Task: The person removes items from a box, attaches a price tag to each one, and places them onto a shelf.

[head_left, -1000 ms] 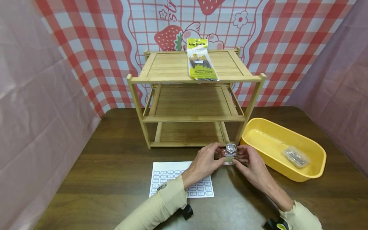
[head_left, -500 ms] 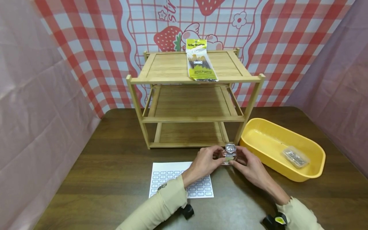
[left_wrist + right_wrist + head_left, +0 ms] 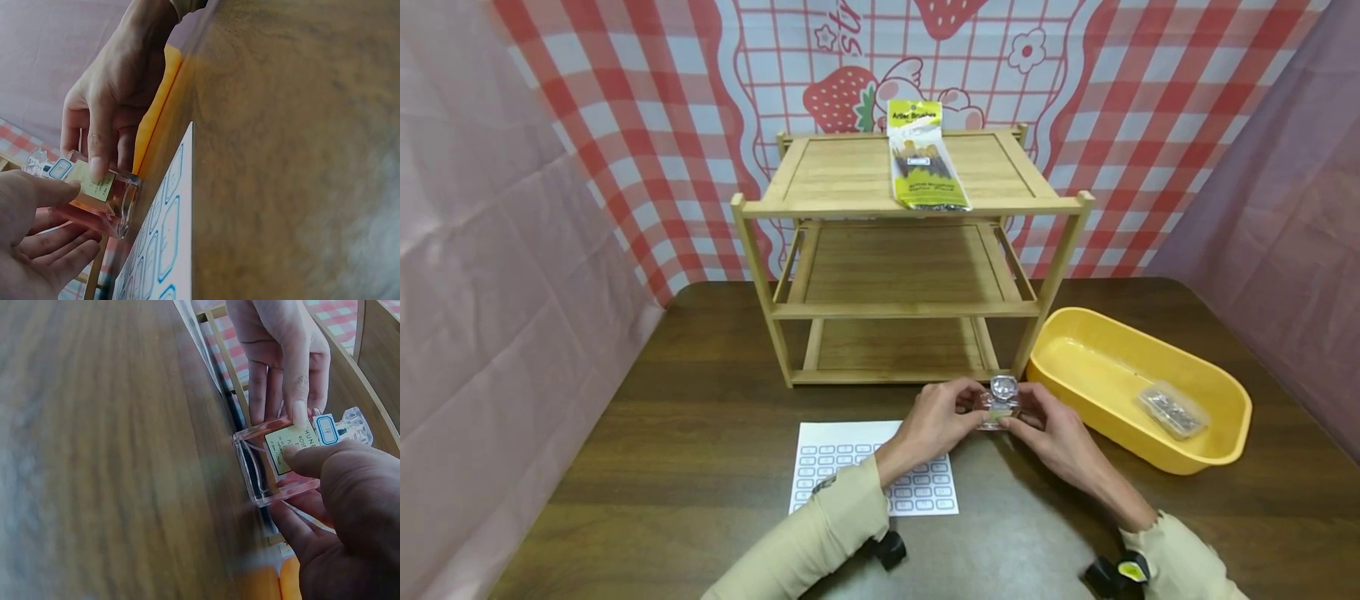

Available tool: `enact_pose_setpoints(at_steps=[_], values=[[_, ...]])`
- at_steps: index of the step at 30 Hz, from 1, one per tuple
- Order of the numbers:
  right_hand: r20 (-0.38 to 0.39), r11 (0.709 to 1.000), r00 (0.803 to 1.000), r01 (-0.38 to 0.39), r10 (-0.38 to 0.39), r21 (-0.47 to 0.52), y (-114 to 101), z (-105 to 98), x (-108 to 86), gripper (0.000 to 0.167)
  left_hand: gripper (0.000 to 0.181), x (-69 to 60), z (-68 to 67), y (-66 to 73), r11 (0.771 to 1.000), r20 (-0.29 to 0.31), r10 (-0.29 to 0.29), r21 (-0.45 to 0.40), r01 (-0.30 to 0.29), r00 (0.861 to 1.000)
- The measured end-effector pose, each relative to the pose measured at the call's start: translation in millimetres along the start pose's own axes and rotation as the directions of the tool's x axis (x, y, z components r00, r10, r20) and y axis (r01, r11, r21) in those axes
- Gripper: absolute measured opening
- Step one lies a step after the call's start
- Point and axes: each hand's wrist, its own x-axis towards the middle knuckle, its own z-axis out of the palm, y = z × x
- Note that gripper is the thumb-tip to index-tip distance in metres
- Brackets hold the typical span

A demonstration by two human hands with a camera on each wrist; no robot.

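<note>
A clear glass bottle (image 3: 998, 410) of pinkish liquid with a faceted stopper is gripped from both sides, just above the table. The left hand (image 3: 934, 423) holds its left side and the right hand (image 3: 1060, 433) its right side, thumbs on the front. In the right wrist view the bottle (image 3: 256, 456) shows a pale yellow label, with a small blue-bordered sticker (image 3: 326, 429) near its neck. Both thumbs press on the yellow label. In the left wrist view the same sticker (image 3: 60, 169) shows beside the left thumb.
A sheet of blue-bordered stickers (image 3: 925, 498) lies partly under the left forearm. Behind stands a three-tier wooden shelf (image 3: 906, 311) with a brush packet (image 3: 928, 179) on top. At the right, a yellow basin (image 3: 1090, 375) holds a small clear box (image 3: 1172, 410).
The right hand's fingers have drawn in closer around the bottle's right side since the earliest frame. The bottle and the left hand stay in nearly the same place.
</note>
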Motion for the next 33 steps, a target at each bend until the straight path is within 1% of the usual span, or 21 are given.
enact_pose_setpoints(at_steps=[8,16,22,25,28,33], values=[[0.005,0.999,1.000,0.012,-0.012,0.029,0,-3,0.0,0.034,0.025,0.0,-3.1,1.3,0.999,0.010,-0.001,-0.045,0.001,1.000],[-0.011,0.990,1.000,0.010,-0.008,0.138,-8,-7,-0.7,0.031,0.031,0.8,-13.1,7.4,0.993,0.051,0.002,-0.119,0.004,0.999],[-0.002,0.983,1.000,0.010,-0.010,0.181,-16,-10,0.4,0.030,0.033,-2.1,-24.3,9.4,0.985,0.076,0.038,-0.173,-0.025,0.996],[0.006,0.985,1.000,0.016,-0.017,0.174,-21,-11,2.3,0.030,0.033,-4.6,-31.1,10.4,0.981,0.077,0.062,-0.186,-0.047,0.995],[0.008,0.987,1.000,0.018,-0.019,0.160,-27,-12,4.6,0.031,0.031,-6.9,-39.4,11.5,0.981,0.066,0.080,-0.182,-0.067,0.995],[-0.003,0.986,0.999,0.040,-0.040,0.164,-34,-14,8.3,0.033,0.029,-11.9,-53.4,11.8,0.979,0.028,0.091,-0.188,-0.084,0.995]])
